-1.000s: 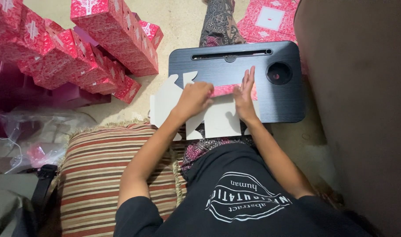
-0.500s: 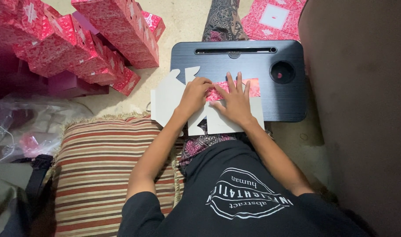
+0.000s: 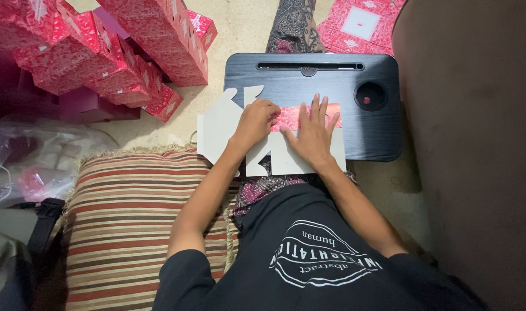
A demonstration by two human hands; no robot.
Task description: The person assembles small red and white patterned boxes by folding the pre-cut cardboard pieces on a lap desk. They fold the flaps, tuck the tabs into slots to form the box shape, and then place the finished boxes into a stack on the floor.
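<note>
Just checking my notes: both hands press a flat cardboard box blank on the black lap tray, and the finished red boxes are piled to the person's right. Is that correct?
Not quite. The head view shows the red boxes piled to the person's left, not right. The rest holds: left hand and right hand press the flat box blank on the black lap tray.

light: dim, warm, indoor | shadows: soft | focus: sharp | corners: dark
</note>
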